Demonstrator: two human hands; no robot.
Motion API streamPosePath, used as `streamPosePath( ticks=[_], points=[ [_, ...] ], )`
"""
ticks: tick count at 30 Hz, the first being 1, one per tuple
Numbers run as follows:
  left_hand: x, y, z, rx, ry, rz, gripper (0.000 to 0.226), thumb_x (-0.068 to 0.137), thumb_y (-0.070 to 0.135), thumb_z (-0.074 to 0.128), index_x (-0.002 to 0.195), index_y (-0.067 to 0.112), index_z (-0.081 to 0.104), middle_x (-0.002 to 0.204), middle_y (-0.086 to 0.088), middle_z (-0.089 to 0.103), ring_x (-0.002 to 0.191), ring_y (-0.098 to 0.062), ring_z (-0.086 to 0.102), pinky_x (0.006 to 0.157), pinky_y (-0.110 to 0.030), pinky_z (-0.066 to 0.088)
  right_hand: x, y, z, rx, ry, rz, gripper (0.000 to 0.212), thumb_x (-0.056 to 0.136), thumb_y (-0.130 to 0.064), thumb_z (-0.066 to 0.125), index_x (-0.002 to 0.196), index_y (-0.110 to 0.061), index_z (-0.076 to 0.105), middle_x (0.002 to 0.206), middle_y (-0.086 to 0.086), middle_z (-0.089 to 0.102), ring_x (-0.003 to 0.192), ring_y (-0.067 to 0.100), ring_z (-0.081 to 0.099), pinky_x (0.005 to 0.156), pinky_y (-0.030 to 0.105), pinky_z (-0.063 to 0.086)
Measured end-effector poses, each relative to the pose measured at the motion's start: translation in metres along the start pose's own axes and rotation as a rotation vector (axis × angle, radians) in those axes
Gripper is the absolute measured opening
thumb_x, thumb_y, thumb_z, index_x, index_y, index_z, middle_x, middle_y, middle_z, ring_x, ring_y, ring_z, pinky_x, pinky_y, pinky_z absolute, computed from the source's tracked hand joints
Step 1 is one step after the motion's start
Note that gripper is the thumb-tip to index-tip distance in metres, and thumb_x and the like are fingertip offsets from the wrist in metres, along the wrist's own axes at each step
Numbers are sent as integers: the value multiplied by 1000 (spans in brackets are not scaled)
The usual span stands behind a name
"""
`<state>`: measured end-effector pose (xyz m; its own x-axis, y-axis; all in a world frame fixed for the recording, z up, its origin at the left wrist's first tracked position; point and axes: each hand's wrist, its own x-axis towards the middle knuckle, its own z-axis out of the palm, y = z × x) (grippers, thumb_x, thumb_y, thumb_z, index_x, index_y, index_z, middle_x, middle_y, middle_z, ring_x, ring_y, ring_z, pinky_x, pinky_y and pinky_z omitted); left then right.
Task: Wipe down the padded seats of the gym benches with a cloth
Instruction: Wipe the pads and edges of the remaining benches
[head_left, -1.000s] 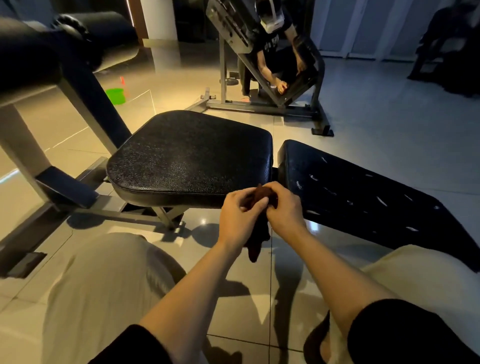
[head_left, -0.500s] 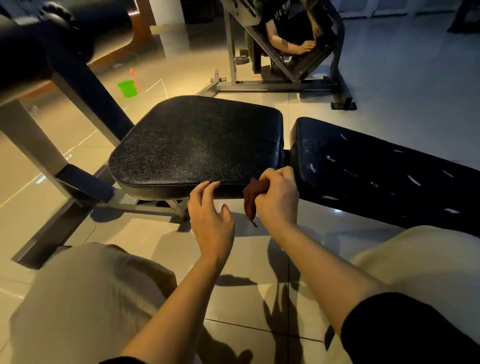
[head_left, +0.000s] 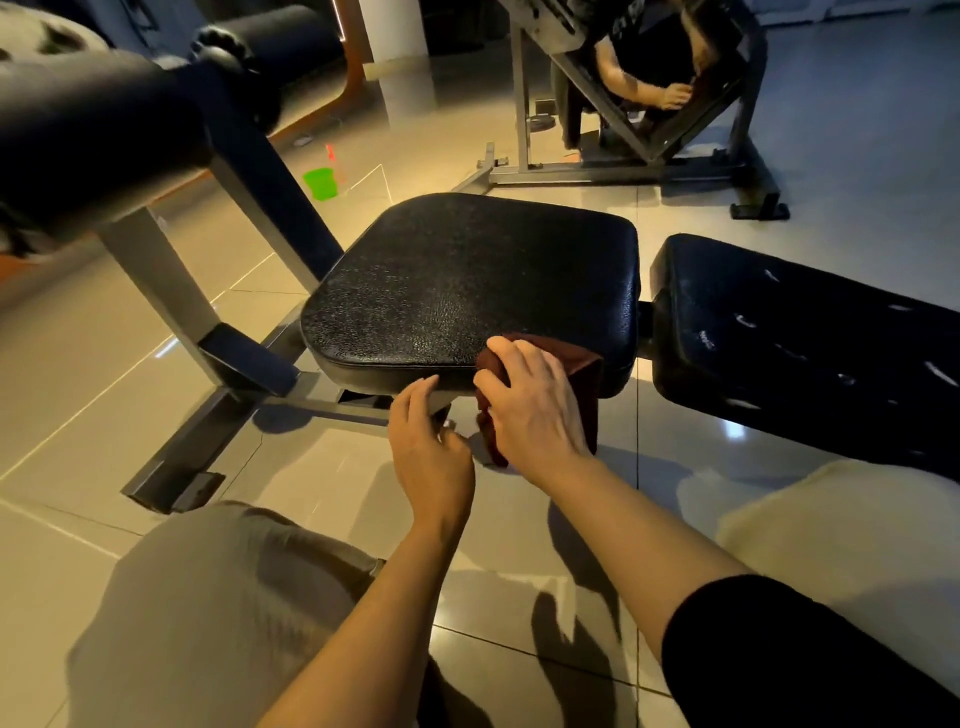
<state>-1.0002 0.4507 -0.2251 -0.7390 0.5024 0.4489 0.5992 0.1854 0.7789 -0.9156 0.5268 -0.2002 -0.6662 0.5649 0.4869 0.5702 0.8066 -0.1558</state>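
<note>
A black padded seat (head_left: 467, 280) of a gym bench lies in front of me, with the bench's longer worn back pad (head_left: 789, 343) to its right. A dark red-brown cloth (head_left: 582, 364) is draped over the seat's near right edge and hangs down its front. My right hand (head_left: 530, 400) rests on the cloth with fingers spread and slightly bent, pressing it against the seat's front edge. My left hand (head_left: 426, 447) hovers just below the seat's front edge, fingers loosely extended, holding nothing.
The bench's grey steel frame (head_left: 218, 415) runs across the tiled floor at left, under a black roller pad (head_left: 88, 119). A green cup (head_left: 319, 182) stands on the floor behind. Another person works at a machine (head_left: 639, 104) at the back. My knees fill the foreground.
Both hands held the cloth bunched below the seat. The left hand let go, and the right hand carried the cloth up and spread it over the seat's near edge.
</note>
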Motion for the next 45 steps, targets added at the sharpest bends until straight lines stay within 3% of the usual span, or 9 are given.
streamPosePath(
  ticks=[4, 8, 18, 21, 25, 29, 35, 39, 45],
  points=[
    [0, 6, 8, 68, -36, 134, 59, 77, -14, 59, 131, 11, 55, 134, -7, 50, 126, -19, 45, 105, -19, 31, -7, 16, -1, -63, 51, -51, 43, 64, -8, 81, 103, -16, 66, 133, 15, 55, 119, 34, 51, 96, 47, 43],
    [-7, 19, 24, 112, -92, 293, 58, 78, -9, 66, 131, 9, 55, 135, -9, 51, 128, -22, 42, 109, -29, 33, -18, 35, -4, -103, 59, -25, 45, 66, -17, 84, 107, -18, 64, 133, 13, 54, 120, 33, 49, 92, 49, 43],
    [-12, 10, 24, 118, 58, 79, 65, 79, -11, 62, 139, 9, 46, 143, -11, 42, 134, -25, 37, 110, -41, 37, -13, 33, -1, 1, 245, 39, 21, 75, -4, 73, 95, -6, 68, 116, 20, 61, 108, 38, 56, 88, 47, 48],
    [1, -8, 7, 157, 50, 45, 67, 80, -9, 62, 141, 9, 44, 146, -11, 40, 136, -24, 35, 112, -37, 34, 4, 11, 7, 74, 264, -52, 18, 79, 1, 70, 95, -5, 67, 117, 20, 60, 106, 36, 56, 89, 46, 50],
    [17, -32, -20, 223, -18, 104, 70, 80, -7, 63, 144, 9, 41, 149, -9, 37, 137, -21, 31, 113, -15, 17, 32, -23, 17, 111, 216, -280, 21, 84, -10, 66, 104, -6, 65, 126, 20, 56, 112, 34, 53, 92, 42, 48],
    [27, -43, -38, 242, -39, 182, 64, 84, 2, 66, 143, 5, 41, 150, -13, 37, 138, -25, 34, 115, -30, 26, 47, -43, 28, 44, 85, -396, 45, 74, -13, 78, 116, -10, 63, 132, 17, 54, 118, 32, 52, 101, 43, 43],
    [24, -32, -23, 187, -16, 252, 58, 84, 4, 64, 139, 5, 44, 144, -12, 43, 135, -23, 36, 116, -26, 24, 37, -35, 25, 19, 147, -347, 34, 76, -9, 73, 109, -7, 67, 125, 16, 61, 110, 32, 58, 91, 42, 50],
    [10, -11, 3, 212, -51, 300, 50, 85, 11, 57, 134, 5, 51, 141, -14, 47, 132, -31, 40, 109, -48, 34, 18, -2, 9, 4, 157, -269, 31, 76, -8, 75, 106, -6, 68, 118, 16, 64, 107, 32, 60, 88, 41, 52],
    [-23, 30, 37, 274, -217, 360, 63, 77, 4, 70, 136, 10, 49, 146, -10, 42, 139, -28, 30, 114, -55, 26, -26, 59, -29, -126, 18, -22, 47, 66, -14, 85, 108, -7, 66, 120, 15, 62, 111, 33, 58, 91, 43, 51]
  ],
)
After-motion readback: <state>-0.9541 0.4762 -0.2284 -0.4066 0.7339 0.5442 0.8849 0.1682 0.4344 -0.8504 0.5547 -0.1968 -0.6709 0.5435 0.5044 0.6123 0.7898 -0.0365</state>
